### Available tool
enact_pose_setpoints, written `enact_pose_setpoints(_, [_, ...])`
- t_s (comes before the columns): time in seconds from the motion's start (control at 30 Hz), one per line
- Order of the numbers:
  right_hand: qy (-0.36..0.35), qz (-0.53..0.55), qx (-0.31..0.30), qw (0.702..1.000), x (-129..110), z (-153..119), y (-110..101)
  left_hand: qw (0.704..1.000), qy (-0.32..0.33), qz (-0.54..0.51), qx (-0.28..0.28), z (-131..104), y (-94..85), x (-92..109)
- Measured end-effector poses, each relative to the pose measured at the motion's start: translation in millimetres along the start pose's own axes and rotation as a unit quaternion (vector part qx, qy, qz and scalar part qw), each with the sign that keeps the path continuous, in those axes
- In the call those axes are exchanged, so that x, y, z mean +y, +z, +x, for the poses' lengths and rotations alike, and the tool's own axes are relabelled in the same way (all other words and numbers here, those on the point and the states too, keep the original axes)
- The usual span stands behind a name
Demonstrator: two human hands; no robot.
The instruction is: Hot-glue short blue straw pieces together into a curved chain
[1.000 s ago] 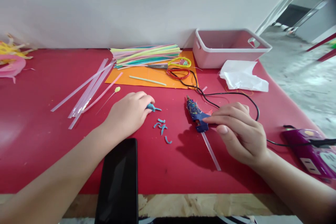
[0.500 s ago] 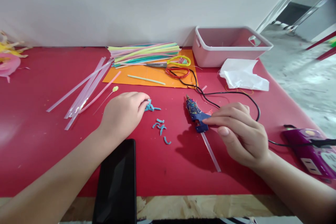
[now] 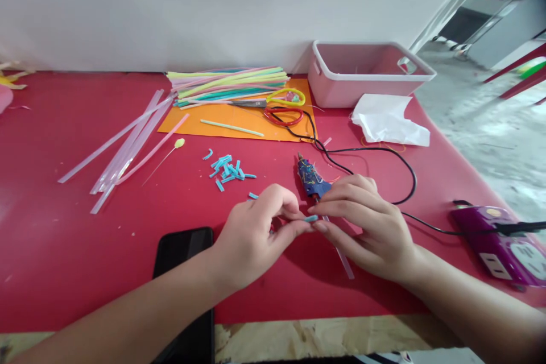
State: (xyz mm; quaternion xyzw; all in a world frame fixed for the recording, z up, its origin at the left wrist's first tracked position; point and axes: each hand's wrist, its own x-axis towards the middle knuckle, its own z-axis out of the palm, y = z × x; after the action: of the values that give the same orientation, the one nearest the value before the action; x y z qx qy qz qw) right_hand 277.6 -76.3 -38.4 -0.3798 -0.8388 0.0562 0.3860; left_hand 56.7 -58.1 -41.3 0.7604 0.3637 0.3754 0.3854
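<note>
My left hand (image 3: 260, 239) pinches a short light-blue piece of pipe cleaner (image 3: 311, 218) between thumb and finger. At the other end of that piece, the thumb and fingertips of my right hand (image 3: 371, 233) close on it. Just behind my right fingers lies a dark blue glue gun (image 3: 313, 181), nozzle pointing away, with a clear glue stick (image 3: 344, 264) coming out of its back. Beyond my left hand is a small pile of cut blue pipe cleaner pieces (image 3: 230, 169). Part of that scatter is hidden by my left hand.
Pipe cleaners (image 3: 230, 85) and scissors (image 3: 285, 96) lie on an orange sheet (image 3: 179, 125). Glue sticks (image 3: 132, 148) and a yellow-tipped wire (image 3: 180, 143) are left. Around are a pink bin (image 3: 354, 91), white paper (image 3: 384, 119), a purple power strip (image 3: 482, 239) and a phone (image 3: 183, 244).
My left hand has moved right from the blue pile and now holds one piece. My right hand has left the glue gun and meets it, fingertips on the piece. The view has shifted slightly.
</note>
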Motion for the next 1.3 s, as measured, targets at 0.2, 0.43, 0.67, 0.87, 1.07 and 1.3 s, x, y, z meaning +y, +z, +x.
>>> enact_pose_setpoints(0.2, [-0.007, 0.026, -0.009, 1.000, -0.4, 1.6, 3.2, 0.999, 0.025, 0.008, -0.019, 3.6, 0.7, -4.0])
enact_pose_setpoints(0.43, [0.000, 0.021, 0.018, 1.000, -2.2, 5.2, 2.4, 0.992, 0.094, 0.084, -0.026, 4.5, 4.0, -4.3])
enact_pose_setpoints(0.67, [0.009, 0.012, 0.022, 1.000, -2.4, 6.0, 3.0, 0.991, 0.097, 0.094, -0.021, 5.1, 1.4, -1.4])
enact_pose_setpoints(0.87, [0.004, -0.021, 0.029, 0.999, -4.3, 7.7, 3.4, 0.993, 0.086, 0.070, -0.026, 5.4, 3.5, 1.5])
enact_pose_setpoints(1.07, [0.011, -0.019, 0.033, 0.999, -7.8, 6.3, 5.9, 0.996, 0.063, 0.051, -0.036, 6.6, 1.6, 2.3])
enact_pose_setpoints(1.3, [0.010, -0.018, 0.044, 0.999, -9.8, 5.6, 8.2, 0.997, -0.005, 0.003, -0.076, 7.5, -1.1, 4.3])
